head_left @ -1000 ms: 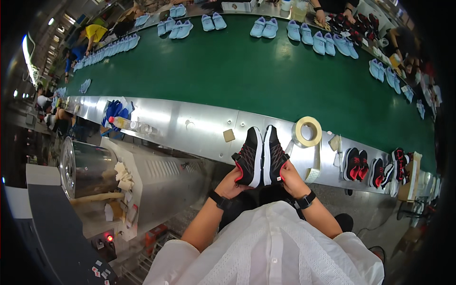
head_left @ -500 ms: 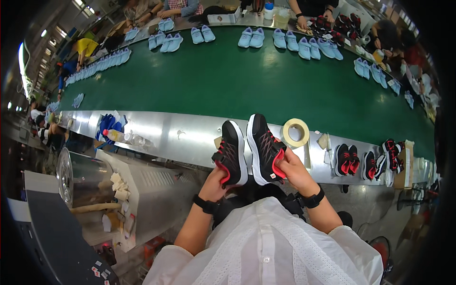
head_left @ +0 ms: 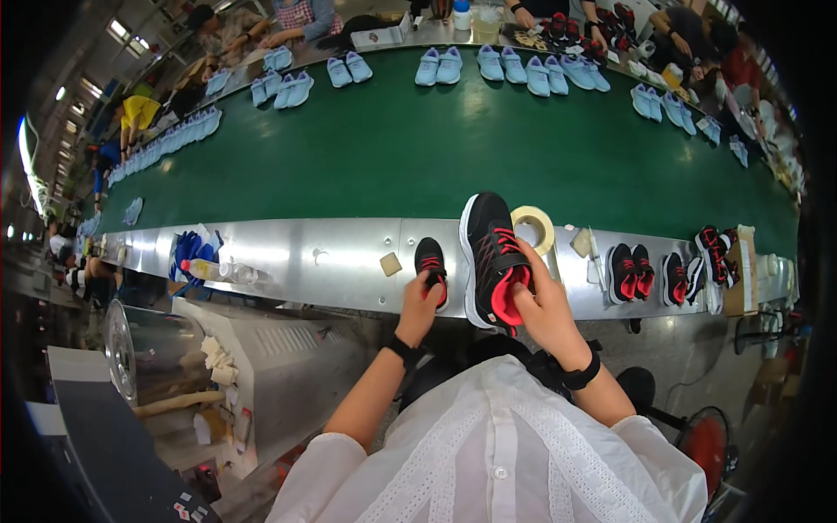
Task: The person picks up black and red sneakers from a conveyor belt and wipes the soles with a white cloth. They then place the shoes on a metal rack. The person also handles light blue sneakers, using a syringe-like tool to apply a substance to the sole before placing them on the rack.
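Observation:
In my left hand (head_left: 418, 315) is a black sneaker (head_left: 430, 253) with red laces and lining, held near its heel end. It is over the metal ledge or on it; I cannot tell whether it touches. My right hand (head_left: 549, 318) grips a second black sneaker (head_left: 488, 225) by the heel and collar, thumb inside the red-lined opening. Its toe points away from me, and its white sole faces left. This one looks bigger and is raised closer to me. Partly behind it lies a roll of cream tape (head_left: 540, 228). A small tan pad (head_left: 391, 264) lies left of the left sneaker.
Beyond the metal ledge (head_left: 305, 261) runs a wide green belt (head_left: 349, 157), with light-blue sneakers (head_left: 438, 66) along its far side. More black-red sneakers (head_left: 629, 273) stand at right near a cardboard box (head_left: 743, 277). Bottles (head_left: 209, 270) lie at left. People work across the belt.
The two sneakers were side by side; the left one has gone down and away toward the ledge. The right one has turned, showing its laces and opening. The whole view has shifted slightly.

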Demonstrator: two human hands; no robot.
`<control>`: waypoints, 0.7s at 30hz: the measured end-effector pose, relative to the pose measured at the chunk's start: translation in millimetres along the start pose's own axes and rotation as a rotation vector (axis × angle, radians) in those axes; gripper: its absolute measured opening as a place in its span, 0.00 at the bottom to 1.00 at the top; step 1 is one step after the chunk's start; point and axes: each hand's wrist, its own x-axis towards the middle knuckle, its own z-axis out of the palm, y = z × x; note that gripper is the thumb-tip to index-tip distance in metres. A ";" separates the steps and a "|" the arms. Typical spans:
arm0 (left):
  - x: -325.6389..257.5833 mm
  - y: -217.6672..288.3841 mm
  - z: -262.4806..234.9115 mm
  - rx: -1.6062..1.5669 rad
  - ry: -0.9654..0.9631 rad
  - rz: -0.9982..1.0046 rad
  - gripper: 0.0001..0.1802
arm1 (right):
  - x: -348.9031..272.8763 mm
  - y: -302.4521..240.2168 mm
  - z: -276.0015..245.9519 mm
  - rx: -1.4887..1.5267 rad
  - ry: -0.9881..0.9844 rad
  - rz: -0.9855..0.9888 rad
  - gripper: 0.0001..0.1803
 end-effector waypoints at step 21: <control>-75.8 158.0 24.5 -0.821 -0.116 -0.049 0.20 | -6.0 -17.6 11.7 -0.414 0.290 -0.703 0.15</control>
